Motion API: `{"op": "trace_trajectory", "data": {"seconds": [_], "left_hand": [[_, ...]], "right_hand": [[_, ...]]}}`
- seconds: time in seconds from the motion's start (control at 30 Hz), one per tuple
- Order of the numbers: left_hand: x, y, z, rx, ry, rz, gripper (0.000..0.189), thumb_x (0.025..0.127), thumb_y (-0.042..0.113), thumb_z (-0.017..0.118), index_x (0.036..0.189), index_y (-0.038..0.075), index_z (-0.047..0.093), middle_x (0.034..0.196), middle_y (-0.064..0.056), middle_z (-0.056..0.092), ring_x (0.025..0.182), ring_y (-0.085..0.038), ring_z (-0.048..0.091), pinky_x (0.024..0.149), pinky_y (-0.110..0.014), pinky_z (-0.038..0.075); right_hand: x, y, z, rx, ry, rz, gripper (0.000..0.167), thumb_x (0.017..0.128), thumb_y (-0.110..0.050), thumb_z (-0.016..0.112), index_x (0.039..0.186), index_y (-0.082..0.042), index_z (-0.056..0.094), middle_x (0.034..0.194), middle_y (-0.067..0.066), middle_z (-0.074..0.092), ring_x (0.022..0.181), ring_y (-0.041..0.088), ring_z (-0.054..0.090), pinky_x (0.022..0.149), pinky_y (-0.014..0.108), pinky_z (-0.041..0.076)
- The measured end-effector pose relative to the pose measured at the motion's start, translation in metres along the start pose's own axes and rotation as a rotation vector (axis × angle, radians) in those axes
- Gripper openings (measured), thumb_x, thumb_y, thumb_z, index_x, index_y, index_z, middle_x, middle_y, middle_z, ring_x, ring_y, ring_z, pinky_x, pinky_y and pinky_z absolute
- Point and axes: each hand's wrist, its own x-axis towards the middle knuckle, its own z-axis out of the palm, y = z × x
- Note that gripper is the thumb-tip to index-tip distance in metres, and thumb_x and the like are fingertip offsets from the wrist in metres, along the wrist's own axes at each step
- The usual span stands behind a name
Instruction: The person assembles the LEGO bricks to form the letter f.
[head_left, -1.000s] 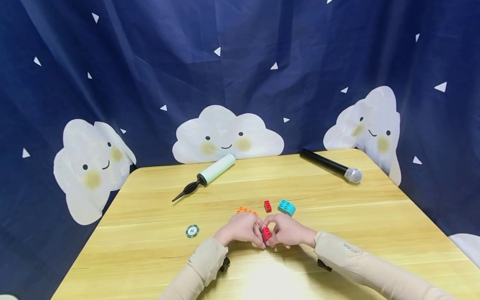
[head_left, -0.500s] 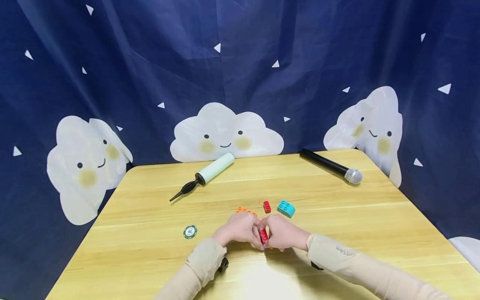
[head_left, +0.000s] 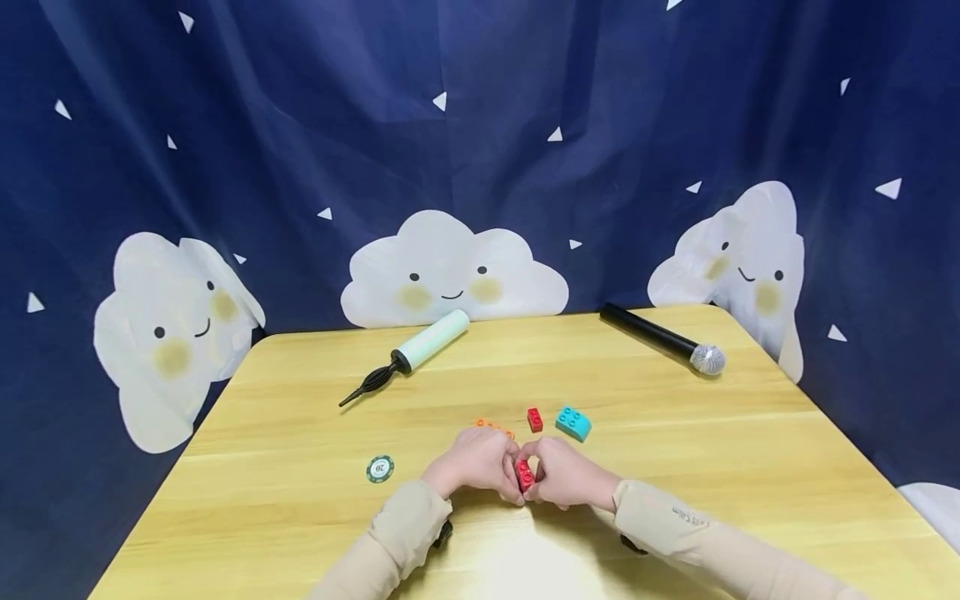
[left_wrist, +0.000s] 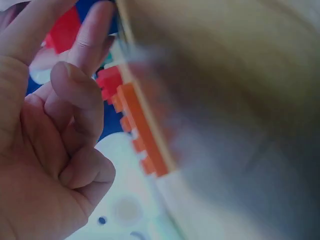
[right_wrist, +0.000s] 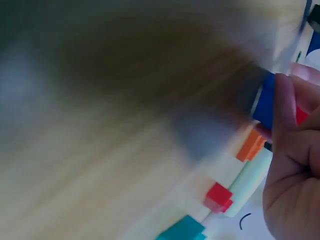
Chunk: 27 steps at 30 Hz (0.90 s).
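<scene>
Both hands meet over the front middle of the table. My left hand (head_left: 478, 461) pinches a red building brick (head_left: 524, 476) from the left, and in the left wrist view the red brick (left_wrist: 65, 31) shows between thumb and forefinger. My right hand (head_left: 567, 473) grips from the right. In the right wrist view its thumb lies across a blue building brick (right_wrist: 265, 101), with the red brick (right_wrist: 301, 115) just above the blue one. Whether the two are pressed fully together is hidden by the fingers.
Just beyond the hands lie an orange brick (head_left: 491, 427), a small red brick (head_left: 535, 419) and a turquoise brick (head_left: 573, 423). Left of them is a poker chip (head_left: 380, 468). A balloon pump (head_left: 431, 342) and a microphone (head_left: 660, 335) lie farther back on the wooden table (head_left: 262, 417).
Both hands stay together around the red brick, which has shifted slightly to the left. The camera view has tilted a little; the other objects stay put.
</scene>
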Motion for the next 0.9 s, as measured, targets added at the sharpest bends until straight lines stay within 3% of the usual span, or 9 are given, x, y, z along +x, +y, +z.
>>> {"op": "trace_trajectory", "data": {"seconds": [0.1,0.17,0.33,0.43,0.53,0.67,0.9], "left_hand": [[-0.007,-0.003,-0.006,-0.012,-0.008,-0.013,0.035,0.063,0.036,0.087,0.093,0.024,0.073,0.064,0.023,0.066,0.067,0.009,0.055,0.068,-0.017,0.042],[-0.011,-0.007,-0.013,-0.003,0.023,-0.03,0.039,0.064,0.034,0.085,0.098,0.021,0.072,0.067,0.022,0.068,0.069,0.008,0.057,0.072,-0.019,0.043],[-0.014,-0.021,-0.034,0.094,0.156,-0.087,0.036,0.065,0.034,0.084,0.097,0.022,0.071,0.075,0.018,0.068,0.065,-0.001,0.053,0.06,-0.025,0.038],[-0.009,-0.033,-0.039,0.149,0.19,-0.113,0.037,0.063,0.034,0.085,0.096,0.024,0.07,0.084,0.014,0.068,0.066,-0.004,0.051,0.055,-0.027,0.034],[0.001,-0.045,-0.037,0.171,0.163,-0.117,0.041,0.061,0.034,0.086,0.097,0.026,0.069,0.091,0.009,0.066,0.073,-0.007,0.052,0.057,-0.028,0.034],[0.01,-0.056,-0.032,0.132,0.08,-0.122,0.049,0.06,0.036,0.087,0.103,0.026,0.067,0.095,0.005,0.064,0.082,-0.012,0.055,0.063,-0.03,0.035],[0.019,-0.064,-0.029,0.067,0.016,-0.118,0.049,0.063,0.035,0.087,0.107,0.027,0.066,0.098,0.002,0.067,0.089,-0.016,0.059,0.069,-0.033,0.036]], "right_hand": [[-0.002,0.009,0.003,0.037,-0.014,0.003,0.032,0.075,0.004,0.071,0.105,0.0,0.06,0.059,0.001,0.063,0.036,0.003,0.042,0.035,0.018,0.035],[-0.004,0.013,0.005,0.074,-0.029,0.006,0.035,0.075,0.002,0.072,0.108,0.001,0.059,0.06,0.001,0.064,0.036,0.003,0.042,0.035,0.018,0.035],[-0.006,0.018,0.005,0.163,-0.062,0.047,0.051,0.074,-0.003,0.077,0.119,0.003,0.054,0.06,0.001,0.063,0.036,0.003,0.04,0.036,0.017,0.035],[-0.007,0.019,0.005,0.223,-0.07,0.073,0.057,0.073,-0.004,0.078,0.123,0.002,0.052,0.06,0.001,0.061,0.037,0.003,0.039,0.037,0.017,0.034],[-0.007,0.02,0.005,0.347,-0.091,0.114,0.055,0.073,-0.003,0.077,0.123,0.001,0.052,0.061,0.003,0.062,0.037,0.003,0.037,0.037,0.016,0.032],[-0.009,0.022,0.006,0.507,-0.134,0.161,0.05,0.076,0.0,0.074,0.121,0.001,0.052,0.066,0.01,0.069,0.035,0.002,0.033,0.038,0.015,0.028],[-0.009,0.023,0.004,0.621,-0.148,0.185,0.045,0.08,0.002,0.071,0.121,0.002,0.052,0.078,0.02,0.072,0.035,0.0,0.034,0.038,0.014,0.027]]}}
